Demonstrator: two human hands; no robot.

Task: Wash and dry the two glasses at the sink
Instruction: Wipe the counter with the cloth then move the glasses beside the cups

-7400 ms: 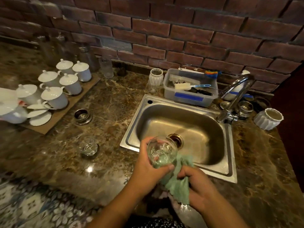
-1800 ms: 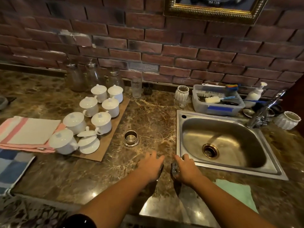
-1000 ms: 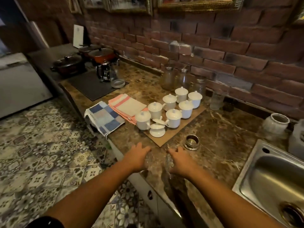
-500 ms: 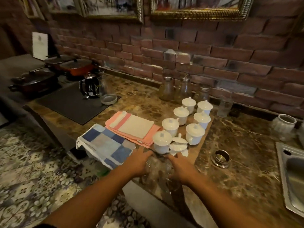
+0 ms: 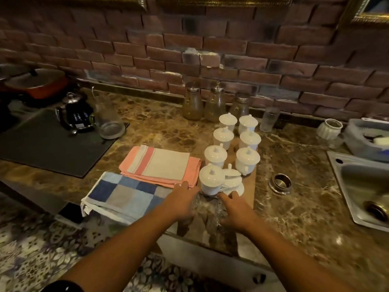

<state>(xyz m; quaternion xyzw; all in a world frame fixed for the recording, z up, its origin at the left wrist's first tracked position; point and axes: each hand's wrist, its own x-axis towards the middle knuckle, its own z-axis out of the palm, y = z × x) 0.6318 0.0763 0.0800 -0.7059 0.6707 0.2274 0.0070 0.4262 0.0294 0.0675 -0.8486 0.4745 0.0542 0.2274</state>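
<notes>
Head view: left hand (image 5: 181,204) and right hand (image 5: 236,209) each curled around a blurred clear glass (image 5: 207,208) at the counter edge (image 5: 294,218), lidded white cups (image 5: 211,179) crowded at twelve o'clock. A nudge might have toppled them, or a glass slipped floorward.

Lidded white cups (image 5: 229,148) on board; folded towels (image 5: 160,165) beside.

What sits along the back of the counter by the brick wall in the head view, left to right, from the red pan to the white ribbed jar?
Red pan → black kettle → glass carafe → three glass bottles → tall clear tumbler → white ribbed jar.
</notes>
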